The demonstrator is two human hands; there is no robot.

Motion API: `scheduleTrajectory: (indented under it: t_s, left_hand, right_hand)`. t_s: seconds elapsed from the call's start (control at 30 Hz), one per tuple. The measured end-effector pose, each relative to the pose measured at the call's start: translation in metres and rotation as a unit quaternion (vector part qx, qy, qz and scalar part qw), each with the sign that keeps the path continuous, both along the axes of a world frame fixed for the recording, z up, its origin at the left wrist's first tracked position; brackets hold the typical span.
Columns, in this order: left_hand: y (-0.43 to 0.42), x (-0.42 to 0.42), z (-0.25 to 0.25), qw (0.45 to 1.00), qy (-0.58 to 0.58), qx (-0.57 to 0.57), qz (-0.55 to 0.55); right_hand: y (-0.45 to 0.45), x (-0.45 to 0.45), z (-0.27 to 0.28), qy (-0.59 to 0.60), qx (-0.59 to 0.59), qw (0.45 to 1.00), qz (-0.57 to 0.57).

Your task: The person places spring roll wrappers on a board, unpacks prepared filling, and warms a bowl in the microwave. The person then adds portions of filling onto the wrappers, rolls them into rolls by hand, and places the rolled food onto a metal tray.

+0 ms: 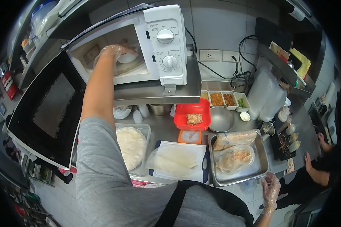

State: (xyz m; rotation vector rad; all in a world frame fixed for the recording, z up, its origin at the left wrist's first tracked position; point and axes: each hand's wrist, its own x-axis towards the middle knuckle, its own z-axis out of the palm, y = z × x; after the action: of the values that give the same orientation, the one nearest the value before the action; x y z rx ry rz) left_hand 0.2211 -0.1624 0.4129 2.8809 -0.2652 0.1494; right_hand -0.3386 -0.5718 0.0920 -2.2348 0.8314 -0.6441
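My left hand (118,50), in a clear plastic glove, reaches into the open white microwave (166,72). Its fingers are on a white bowl (127,57) that sits over the glass turntable; the glove and hand partly cover the grip. At the lower right, my right hand (271,191), gloved too, is held beside the corner of a metal tray (259,170). Its fingers are loosely bent and apart, with nothing seen in them. Inside that tray lie a bag of food (236,159) and a long wrapped food roll (235,139).
The microwave door (51,106) hangs open at the left. Below are a dough tub (146,132), a white cutting board (178,174), an orange scale (190,136), a red container (182,108) and a metal bowl (221,119). Another person's hand (308,162) rests on the counter's right side.
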Motion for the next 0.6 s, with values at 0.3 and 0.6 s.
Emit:
scheduleTrajectory:
  t_s: [0.3,0.6]
  left_hand:
    - [-0.008,0.018,-0.004,0.998,-0.054,0.043,0.006]
    - [-0.006,-0.050,0.007,1.000,-0.003,0.009,0.023]
  right_hand:
    - [0.004,0.002,0.000,0.018,0.038,0.999,-0.005]
    - [0.005,0.011,0.004,0.006,0.059,0.998,0.014]
